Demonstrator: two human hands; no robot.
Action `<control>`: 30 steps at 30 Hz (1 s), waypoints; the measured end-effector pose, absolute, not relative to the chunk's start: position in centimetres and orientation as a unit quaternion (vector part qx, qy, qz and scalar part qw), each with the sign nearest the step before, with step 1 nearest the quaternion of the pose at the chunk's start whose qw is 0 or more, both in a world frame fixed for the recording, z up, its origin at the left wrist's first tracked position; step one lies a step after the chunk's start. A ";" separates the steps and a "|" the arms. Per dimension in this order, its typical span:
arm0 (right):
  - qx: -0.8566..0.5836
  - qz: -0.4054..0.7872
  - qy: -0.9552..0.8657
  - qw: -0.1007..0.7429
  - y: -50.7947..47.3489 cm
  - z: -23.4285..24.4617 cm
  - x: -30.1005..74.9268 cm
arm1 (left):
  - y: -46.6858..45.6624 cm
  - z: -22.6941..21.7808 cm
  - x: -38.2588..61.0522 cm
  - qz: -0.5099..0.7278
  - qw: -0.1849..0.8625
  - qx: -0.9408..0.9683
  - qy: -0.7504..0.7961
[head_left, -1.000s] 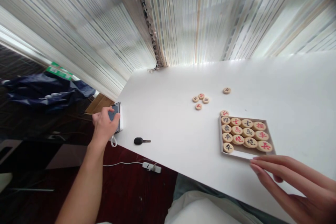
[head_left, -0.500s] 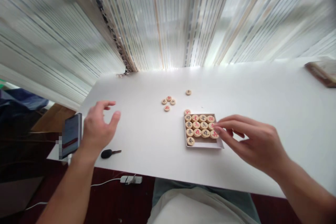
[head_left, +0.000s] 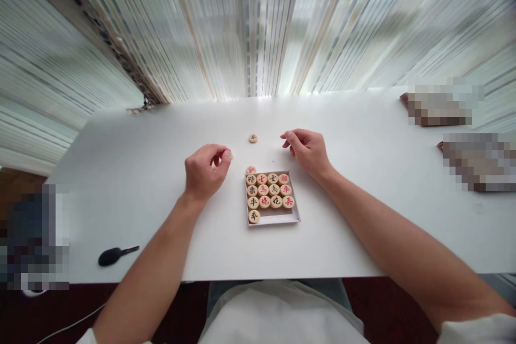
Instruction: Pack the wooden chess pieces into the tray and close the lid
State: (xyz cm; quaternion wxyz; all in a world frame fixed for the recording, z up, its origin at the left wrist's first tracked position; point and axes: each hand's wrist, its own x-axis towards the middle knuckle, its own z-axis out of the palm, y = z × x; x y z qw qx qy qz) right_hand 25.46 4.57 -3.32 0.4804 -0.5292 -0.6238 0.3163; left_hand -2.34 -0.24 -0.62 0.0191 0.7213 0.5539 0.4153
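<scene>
My left hand [head_left: 206, 171] is over the spot left of the box, thumb and forefinger pinched on a Chinese chess piece [head_left: 231, 155] whose edge just shows at the fingertips. That hand hides the other pieces around there. To the right, my right hand [head_left: 303, 151] hovers above the table with loosely bent fingers and nothing visible in them. A lone black-marked piece [head_left: 252, 138] lies between the hands. Below them sits a shallow white box [head_left: 282, 220] with rows of red and black pieces. One red-marked piece [head_left: 251, 170] rests at its back left corner.
A black key [head_left: 110, 256] lies at the front left of the white table [head_left: 346, 242]. Blurred-out objects stand at the left edge, and two more, a brown-edged item [head_left: 439, 110] and another [head_left: 479, 164], lie at the right. A striped curtain [head_left: 226, 27] hangs behind the table.
My view has turned right. My left hand has moved right onto the group of loose pieces and closed. My right hand has left the box's right side and moved up toward the lone piece.
</scene>
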 end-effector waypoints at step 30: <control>-0.541 0.311 -0.633 0.458 3.7 -2.9 25.8 | 1.8 -2.9 -5.8 0.309 0.127 0.707 0.623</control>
